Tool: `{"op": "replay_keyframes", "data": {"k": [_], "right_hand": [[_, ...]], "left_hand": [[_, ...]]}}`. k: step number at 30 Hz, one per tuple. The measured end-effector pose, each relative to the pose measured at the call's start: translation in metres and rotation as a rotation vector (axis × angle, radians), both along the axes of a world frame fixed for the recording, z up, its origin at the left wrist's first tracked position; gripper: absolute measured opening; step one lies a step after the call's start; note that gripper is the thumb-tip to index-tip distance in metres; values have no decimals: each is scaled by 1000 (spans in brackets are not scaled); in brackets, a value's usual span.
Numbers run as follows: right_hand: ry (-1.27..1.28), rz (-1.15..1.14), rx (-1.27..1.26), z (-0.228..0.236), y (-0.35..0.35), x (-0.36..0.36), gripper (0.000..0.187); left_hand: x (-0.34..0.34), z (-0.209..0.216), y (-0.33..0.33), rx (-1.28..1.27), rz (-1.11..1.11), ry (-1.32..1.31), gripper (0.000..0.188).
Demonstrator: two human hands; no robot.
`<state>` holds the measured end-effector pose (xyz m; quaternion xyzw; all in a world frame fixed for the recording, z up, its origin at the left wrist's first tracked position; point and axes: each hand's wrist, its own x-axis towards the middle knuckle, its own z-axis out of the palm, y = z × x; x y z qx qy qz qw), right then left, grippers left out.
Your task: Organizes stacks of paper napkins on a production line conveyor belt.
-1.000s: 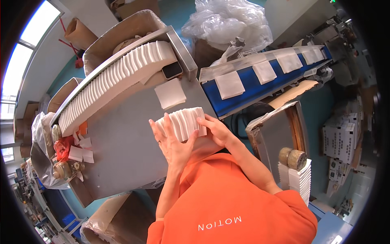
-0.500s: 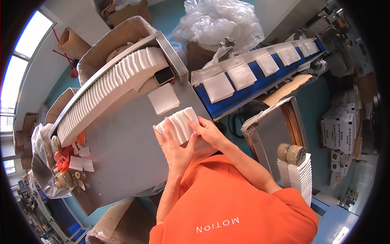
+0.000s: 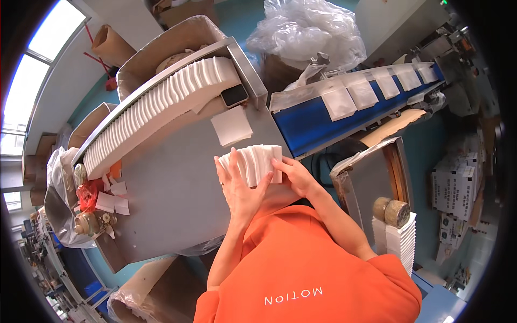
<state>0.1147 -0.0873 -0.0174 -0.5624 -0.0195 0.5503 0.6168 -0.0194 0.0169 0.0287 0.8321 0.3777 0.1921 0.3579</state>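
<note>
My two hands hold a bundle of white folded paper napkins (image 3: 251, 164) over the near right part of the grey table. My left hand (image 3: 241, 196) is wrapped along its left and near side, fingers spread over the folds. At the right end my right hand (image 3: 297, 177) presses the bundle with thumb and fingers. The bundle's underside and some fingertips are hidden. Just beyond it a flat white napkin stack (image 3: 231, 126) lies on the table.
A long curved row of white napkins (image 3: 156, 105) lines the table's far edge, with a dark phone (image 3: 234, 96) at its end. Right of the table, a blue conveyor belt (image 3: 301, 126) carries several white napkin stacks. A metal frame (image 3: 369, 161) and tape rolls (image 3: 397, 214) stand further right.
The whole view has shifted slightly. Stacks on the belt now lie further from its near end. Both hands still hold the bundle, whose right end now looks straighter and more upright.
</note>
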Motion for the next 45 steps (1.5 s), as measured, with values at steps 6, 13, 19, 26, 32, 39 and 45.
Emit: {"op": "replay_keyframes", "data": {"k": [6, 13, 19, 26, 32, 39, 45], "right_hand": [[88, -406, 82, -10, -10, 15, 32], [-278, 78, 9, 12, 9, 0, 50], [256, 183, 26, -2, -12, 11, 39], [102, -495, 81, -12, 0, 27, 21], [-630, -62, -91, 16, 7, -12, 43], [259, 73, 74, 8, -11, 8, 30], [277, 75, 68, 0, -16, 8, 31]], "left_hand": [[0, 2, 3, -122, 13, -103, 93], [6, 1, -9, -141, -48, -122, 94], [-3, 0, 3, -148, 65, -98, 105], [0, 8, -2, -426, 115, -140, 95], [3, -2, -7, -639, -5, -155, 76], [2, -13, -5, -451, 41, -205, 100], [4, -7, -4, -461, -5, -152, 99]]}}
